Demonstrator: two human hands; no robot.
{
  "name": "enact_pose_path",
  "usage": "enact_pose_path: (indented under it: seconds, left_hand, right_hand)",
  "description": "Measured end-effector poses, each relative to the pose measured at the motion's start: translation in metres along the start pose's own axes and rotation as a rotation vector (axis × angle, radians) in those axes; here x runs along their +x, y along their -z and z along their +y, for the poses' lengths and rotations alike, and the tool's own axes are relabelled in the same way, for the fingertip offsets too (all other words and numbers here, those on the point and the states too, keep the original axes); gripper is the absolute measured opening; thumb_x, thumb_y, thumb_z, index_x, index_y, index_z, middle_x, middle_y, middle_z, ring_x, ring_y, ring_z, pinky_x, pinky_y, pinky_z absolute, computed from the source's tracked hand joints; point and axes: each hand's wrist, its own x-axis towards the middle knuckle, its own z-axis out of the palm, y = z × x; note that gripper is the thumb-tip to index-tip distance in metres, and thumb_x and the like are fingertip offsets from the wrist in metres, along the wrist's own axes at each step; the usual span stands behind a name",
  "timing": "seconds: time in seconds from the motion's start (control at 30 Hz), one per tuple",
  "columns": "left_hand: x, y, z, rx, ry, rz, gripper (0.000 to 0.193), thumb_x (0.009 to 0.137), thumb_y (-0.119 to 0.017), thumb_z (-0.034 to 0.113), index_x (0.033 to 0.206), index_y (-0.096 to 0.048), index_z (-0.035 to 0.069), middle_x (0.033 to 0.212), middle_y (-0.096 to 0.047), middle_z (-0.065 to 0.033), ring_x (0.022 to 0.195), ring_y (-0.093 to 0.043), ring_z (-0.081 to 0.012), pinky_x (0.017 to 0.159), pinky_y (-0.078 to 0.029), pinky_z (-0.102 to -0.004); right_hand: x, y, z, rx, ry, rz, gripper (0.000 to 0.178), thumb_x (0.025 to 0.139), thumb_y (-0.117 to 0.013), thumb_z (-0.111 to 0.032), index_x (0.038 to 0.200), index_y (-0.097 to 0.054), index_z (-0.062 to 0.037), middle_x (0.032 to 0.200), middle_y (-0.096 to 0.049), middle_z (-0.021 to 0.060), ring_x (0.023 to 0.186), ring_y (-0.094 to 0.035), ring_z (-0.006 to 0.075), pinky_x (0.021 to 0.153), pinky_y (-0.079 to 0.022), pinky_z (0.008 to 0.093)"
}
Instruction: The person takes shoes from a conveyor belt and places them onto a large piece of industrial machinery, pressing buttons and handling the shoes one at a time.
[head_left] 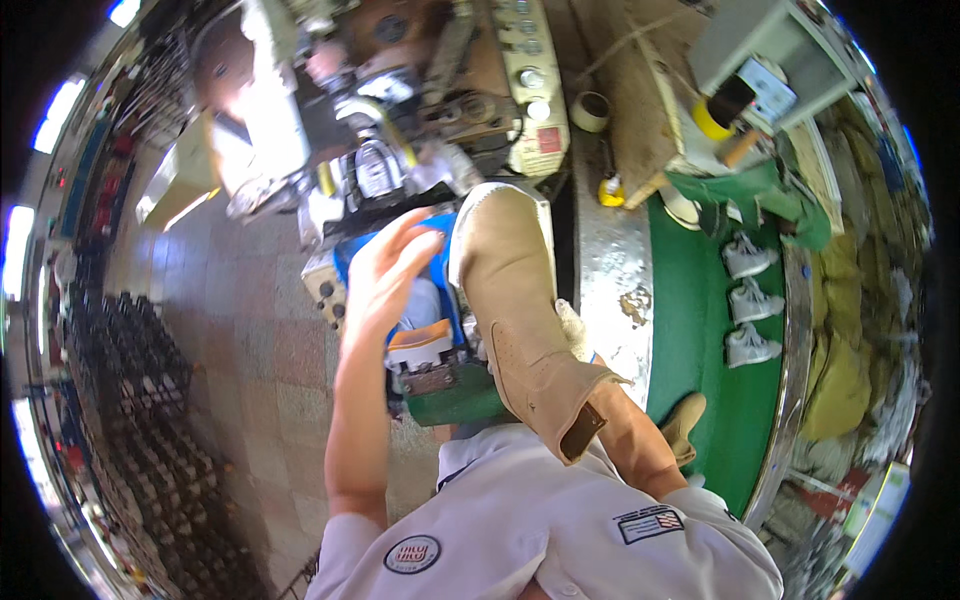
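Observation:
A tan ankle boot [515,300] is raised in front of my chest. Its toe points to the machine and its open shaft faces down toward me; a pale edge runs round the toe. My right hand [572,328], which seems to wear a pale glove, grips the boot from its right side, mostly hidden behind it. To the left of the toe, my left hand [390,262] is bare and holds nothing, its fingers stretched out and apart. Below that hand sits a blue holder [440,275] of the machine with a grey and white pad [420,340].
Ahead stands a shoe machine [380,160] with metal clamps and a knob panel [540,100]. At right, a green conveyor belt [705,380] carries white sneakers [752,300] and another tan boot [682,428]. Dark racks of shoes [135,370] stand at far left.

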Motion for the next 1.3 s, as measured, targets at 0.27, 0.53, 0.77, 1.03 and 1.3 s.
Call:
enact_pose_path:
  seconds: [0.27, 0.53, 0.77, 1.03, 1.3]
  left_hand:
    - [0.012, 0.027, -0.008, -0.051, -0.067, 0.305, 0.008, 0.087, -0.069, 0.002, 0.085, -0.074, -0.004, 0.074, -0.068, 0.0011, 0.067, -0.055, -0.0045, 0.064, -0.046, -0.0225]
    - [0.013, 0.016, -0.017, 0.314, -0.427, 0.622, 0.041, 0.099, -0.064, 0.02, 0.064, -0.056, 0.001, 0.062, -0.049, 0.0059, 0.058, -0.038, -0.0064, 0.054, -0.033, -0.0263]
    - [0.034, 0.053, -0.029, -0.222, -0.057, 0.577, 0.052, 0.107, -0.054, 0.034, 0.067, -0.064, 0.001, 0.063, -0.056, 0.0012, 0.056, -0.044, -0.0067, 0.053, -0.033, -0.0268]
    - [0.014, 0.033, 0.061, 0.911, -0.538, -0.391, 0.034, 0.079, -0.079, 0.017, 0.106, -0.073, -0.002, 0.099, -0.071, -0.0134, 0.094, -0.071, -0.026, 0.084, -0.056, -0.0363]
    - [0.007, 0.025, 0.022, 1.222, -0.989, -0.442, 0.017, 0.064, -0.073, 0.01, 0.081, -0.07, 0.008, 0.089, -0.061, -0.0042, 0.082, -0.062, -0.0225, 0.071, -0.054, -0.0371]
  right_hand:
    - [0.031, -0.032, 0.027, -0.491, 0.032, 0.13, 0.063, 0.096, -0.07, -0.038, 0.145, -0.047, -0.0048, 0.12, -0.065, 0.0182, 0.101, -0.069, 0.0275, 0.083, -0.06, 0.0399]
    - [0.043, -0.027, 0.038, -0.313, -0.005, -0.09, 0.084, 0.09, -0.075, -0.046, 0.151, -0.039, -0.0009, 0.137, -0.059, 0.0209, 0.115, -0.066, 0.0279, 0.1, -0.056, 0.0391]
    - [0.057, -0.027, 0.01, -0.96, 0.14, -0.062, 0.083, 0.08, -0.082, -0.048, 0.138, -0.054, 0.0055, 0.124, -0.067, 0.013, 0.11, -0.065, 0.0199, 0.094, -0.053, 0.0355]
    - [0.039, -0.065, -0.01, -1.803, 0.234, 0.091, 0.086, 0.072, -0.085, -0.047, 0.14, -0.055, -0.002, 0.116, -0.071, 0.0224, 0.107, -0.069, 0.0317, 0.095, -0.051, 0.0376]
    - [0.033, -0.084, -0.014, -2.107, 0.22, 0.118, 0.089, 0.07, -0.083, -0.057, 0.141, -0.056, -0.0108, 0.119, -0.071, 0.0197, 0.11, -0.067, 0.0379, 0.094, -0.052, 0.043]
